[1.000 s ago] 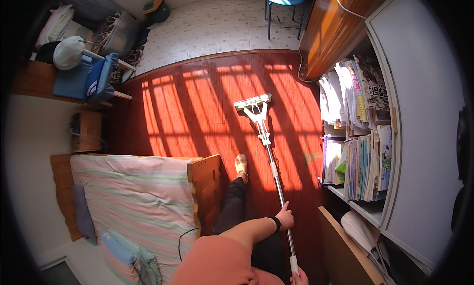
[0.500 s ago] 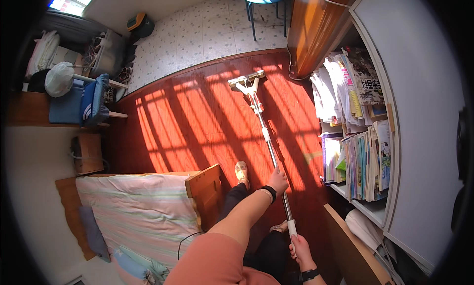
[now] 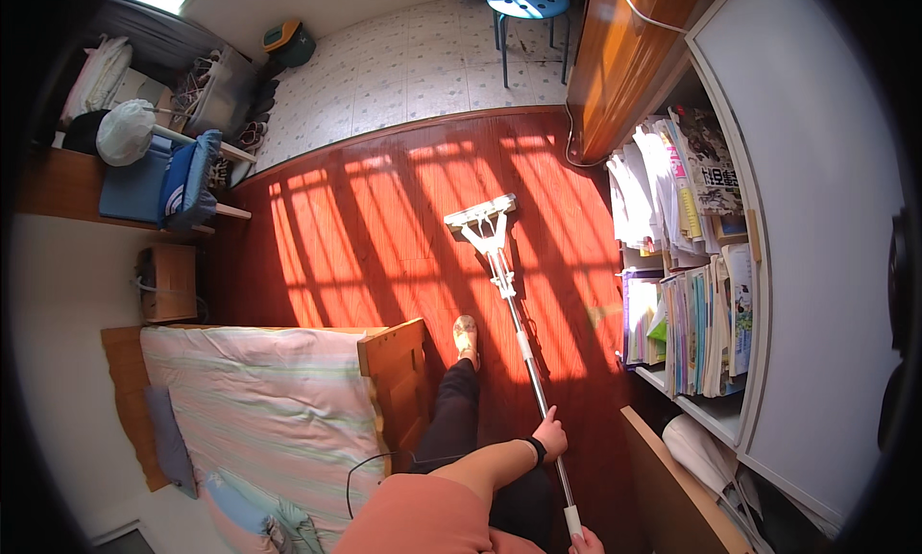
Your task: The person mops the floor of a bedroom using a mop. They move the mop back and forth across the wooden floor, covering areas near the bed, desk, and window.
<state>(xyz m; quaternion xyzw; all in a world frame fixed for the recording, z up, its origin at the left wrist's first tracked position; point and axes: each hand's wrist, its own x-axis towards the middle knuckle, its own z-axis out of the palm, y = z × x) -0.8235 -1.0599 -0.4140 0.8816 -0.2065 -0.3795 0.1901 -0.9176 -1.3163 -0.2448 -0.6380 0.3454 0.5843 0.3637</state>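
A mop (image 3: 534, 373) with a long metal pole slants from the lower right up to the middle of the red wooden floor. Its wide flat mop head (image 3: 480, 212) rests on the boards in a patch of barred sunlight. My left hand (image 3: 550, 436), with a black band at the wrist, is wrapped round the middle of the pole. Lower down, my right hand (image 3: 586, 542) grips the white handle end and is partly cut off by the picture's bottom edge. One of my feet (image 3: 466, 339) stands left of the pole.
A bed (image 3: 259, 381) with a striped cover and wooden footboard (image 3: 396, 376) stands at the left. Right of the pole are a bookshelf (image 3: 696, 396) packed with books and a wooden board (image 3: 672, 477). A blue stool (image 3: 527, 1) stands on the pale tiles (image 3: 413, 69) beyond.
Both hands have drawn the mop back toward me, and its head has slid nearer over the floor. My right hand has dropped to the picture's lower edge.
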